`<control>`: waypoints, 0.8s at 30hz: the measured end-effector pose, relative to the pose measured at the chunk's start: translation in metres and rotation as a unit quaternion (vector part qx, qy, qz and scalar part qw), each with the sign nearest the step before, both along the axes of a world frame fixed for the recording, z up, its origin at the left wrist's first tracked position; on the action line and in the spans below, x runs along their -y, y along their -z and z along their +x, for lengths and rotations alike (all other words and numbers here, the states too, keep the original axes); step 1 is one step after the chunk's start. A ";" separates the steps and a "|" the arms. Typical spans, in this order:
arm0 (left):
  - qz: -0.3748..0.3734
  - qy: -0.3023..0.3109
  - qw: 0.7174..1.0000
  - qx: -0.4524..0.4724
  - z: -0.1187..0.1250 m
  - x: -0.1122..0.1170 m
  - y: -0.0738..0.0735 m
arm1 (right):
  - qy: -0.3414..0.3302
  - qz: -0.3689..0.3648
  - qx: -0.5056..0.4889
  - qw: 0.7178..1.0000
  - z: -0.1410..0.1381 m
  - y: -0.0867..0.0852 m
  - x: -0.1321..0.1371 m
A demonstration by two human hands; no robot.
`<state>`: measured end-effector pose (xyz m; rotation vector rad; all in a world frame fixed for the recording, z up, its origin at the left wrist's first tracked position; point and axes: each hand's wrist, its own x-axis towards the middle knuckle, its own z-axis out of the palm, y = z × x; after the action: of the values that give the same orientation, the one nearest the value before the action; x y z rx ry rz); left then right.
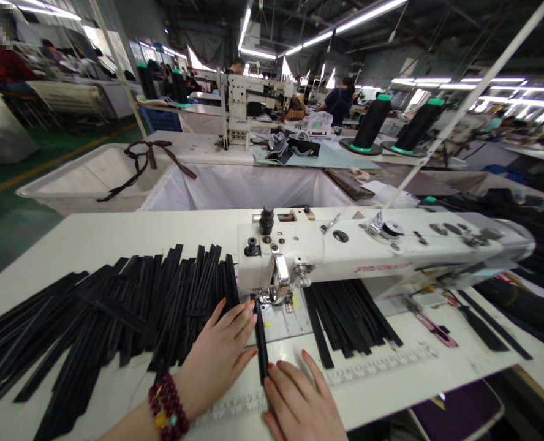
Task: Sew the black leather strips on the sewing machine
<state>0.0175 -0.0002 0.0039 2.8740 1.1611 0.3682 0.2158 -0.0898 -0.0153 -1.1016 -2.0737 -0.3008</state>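
A narrow black strip (260, 343) lies on the white sewing table, its far end under the presser foot (272, 297) of the white sewing machine (368, 245). My left hand (217, 355), with a red bead bracelet at the wrist, lies flat beside the strip with fingers stretched out, fingertips touching its left edge. My right hand (299, 398) rests at the strip's near end, fingers extended along the table. Neither hand wraps round the strip.
A big spread of black strips (102, 312) covers the table to the left. Another small pile (350, 315) lies right of the needle, with pink-handled snips (430, 324) beyond. A ruler (373, 364) runs along the table edge. Other workstations, thread cones and people stand behind.
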 end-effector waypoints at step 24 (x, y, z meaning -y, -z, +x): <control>0.003 -0.017 1.000 0.015 0.001 -0.028 0.011 | 0.033 -0.099 0.122 0.987 0.000 -0.012 -0.065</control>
<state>0.0188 0.0274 -0.0073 2.8457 1.2082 0.4152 0.2157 -0.0243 -0.0036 -1.3097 -2.3267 -0.2777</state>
